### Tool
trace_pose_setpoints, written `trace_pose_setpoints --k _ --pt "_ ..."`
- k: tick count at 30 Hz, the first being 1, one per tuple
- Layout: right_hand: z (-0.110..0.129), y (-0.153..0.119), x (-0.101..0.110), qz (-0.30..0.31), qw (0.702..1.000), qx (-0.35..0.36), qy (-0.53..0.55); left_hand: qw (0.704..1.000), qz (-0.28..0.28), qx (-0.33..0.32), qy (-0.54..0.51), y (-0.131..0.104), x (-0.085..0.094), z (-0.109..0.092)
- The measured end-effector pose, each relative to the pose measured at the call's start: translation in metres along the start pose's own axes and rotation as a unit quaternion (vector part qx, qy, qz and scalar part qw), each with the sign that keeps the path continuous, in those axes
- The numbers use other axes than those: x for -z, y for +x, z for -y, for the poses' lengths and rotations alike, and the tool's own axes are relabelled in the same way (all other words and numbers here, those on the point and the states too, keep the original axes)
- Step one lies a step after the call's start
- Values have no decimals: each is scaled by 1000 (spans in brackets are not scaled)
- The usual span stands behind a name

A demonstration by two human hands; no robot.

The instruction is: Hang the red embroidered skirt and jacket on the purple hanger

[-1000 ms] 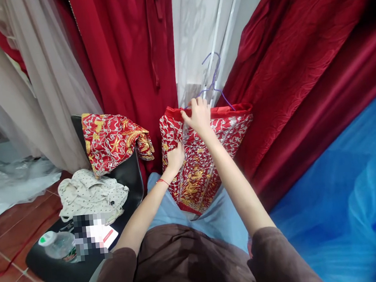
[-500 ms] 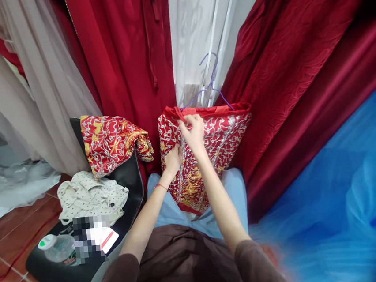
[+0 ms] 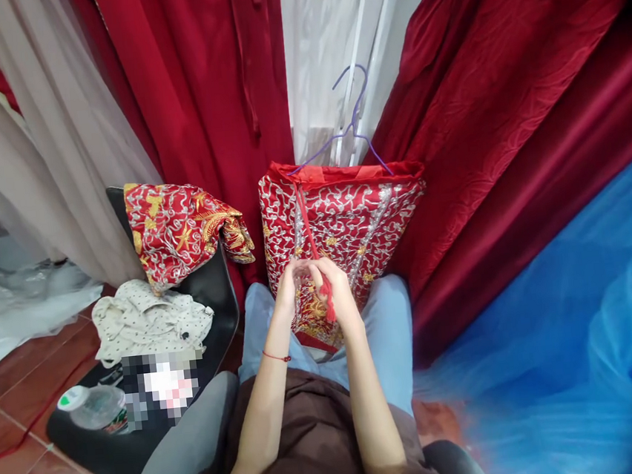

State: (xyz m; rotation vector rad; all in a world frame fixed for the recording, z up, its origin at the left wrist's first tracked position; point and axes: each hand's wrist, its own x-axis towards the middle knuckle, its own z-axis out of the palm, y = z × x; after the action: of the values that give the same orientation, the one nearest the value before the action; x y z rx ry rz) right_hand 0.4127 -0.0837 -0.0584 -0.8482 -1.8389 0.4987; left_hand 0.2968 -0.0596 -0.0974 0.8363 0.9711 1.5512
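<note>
A red embroidered skirt-like garment (image 3: 337, 220) with silver and gold patterns hangs over my knees from a purple hanger (image 3: 351, 125). From its red waistband a red cord (image 3: 308, 226) runs down the front and ends in a tassel (image 3: 330, 309). My right hand (image 3: 336, 287) is closed around the lower cord, with the tassel hanging by its palm. Close beside it, my left hand (image 3: 288, 284) has its fingers bent in toward the same cord, and the fingertips of both hands meet. What the left fingertips pinch is mostly hidden.
At left, a black chair (image 3: 215, 291) bears another red embroidered cloth (image 3: 178, 231), a dotted white cloth (image 3: 150, 320), a plastic bottle (image 3: 94, 406) and a blurred-out object. Red curtains (image 3: 194, 77) hang ahead, and blue fabric (image 3: 570, 317) spreads at right.
Both hands have come lower and together; my right hand moved from the waistband down the cord. The cord now hangs stretched along the front of the garment.
</note>
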Motion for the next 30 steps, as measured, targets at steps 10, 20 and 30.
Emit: trace_pose_setpoints --k 10,20,30 --pt "7 -17 26 117 992 29 -45 993 42 -108 -37 -5 -25 -13" --pt "-4 -12 18 9 984 -97 149 997 19 -71 -14 -6 -7 -5" --pt "-18 -11 14 2 983 -136 120 989 91 -112 41 -12 -21 -2"
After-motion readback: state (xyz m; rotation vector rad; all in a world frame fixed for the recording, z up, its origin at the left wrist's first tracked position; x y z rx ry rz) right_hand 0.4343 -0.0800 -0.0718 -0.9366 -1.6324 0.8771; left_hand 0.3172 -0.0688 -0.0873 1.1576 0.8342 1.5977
